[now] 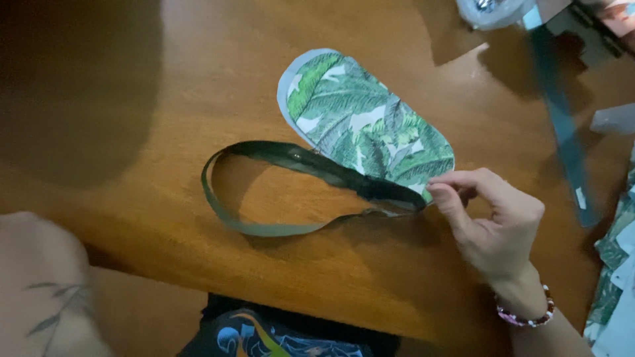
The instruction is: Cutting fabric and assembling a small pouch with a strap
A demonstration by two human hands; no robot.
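Observation:
An oval fabric piece printed with green leaves lies on the wooden table. A dark green zipper strip forms a loop in front of it, joined at the oval's lower right end. My right hand pinches the edge of the oval where the strip meets it, thumb and forefinger together. A beaded bracelet sits on that wrist. My left forearm, with a leaf tattoo, rests at the lower left; the left hand itself is out of frame.
A long translucent teal ruler lies at the right. More leaf-print fabric scraps sit at the right edge. A clear plastic bag is at the top. The table's front edge runs across the bottom.

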